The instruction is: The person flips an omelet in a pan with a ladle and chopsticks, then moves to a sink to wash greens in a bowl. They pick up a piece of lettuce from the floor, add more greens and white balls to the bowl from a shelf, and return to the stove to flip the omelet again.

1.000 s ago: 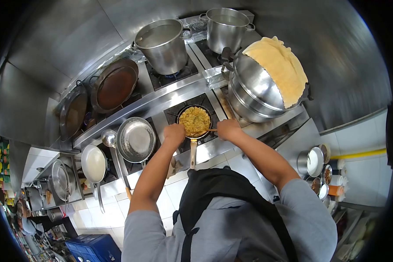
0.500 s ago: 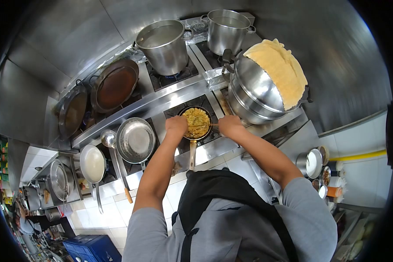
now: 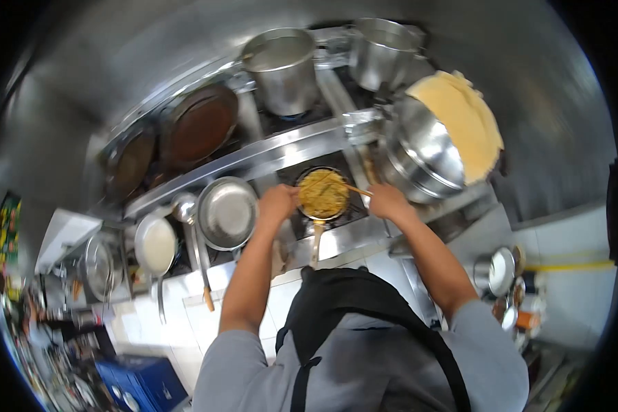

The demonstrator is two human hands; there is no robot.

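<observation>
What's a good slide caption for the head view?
Right hand holding a thin utensil, left hand opposite, at a small pan of yellow food.

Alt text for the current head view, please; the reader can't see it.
Left hand and right hand flank a pan of yellow food on a stove, the right holding a stick at its edge. A wider pan sits to the left; two pots stand behind.

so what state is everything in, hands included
small frying pan: uncovered, holding food
yellow food: spread across most of the pan
left hand: closed by the pan's left edge; what it holds is unclear
right hand: closed on a thin stick
thin stick: slanting over the pan's right edge
wide steel pan: uncovered, looks empty
large pot: uncovered
steel dome: partly covered
yellow cover: draped over the dome
</observation>
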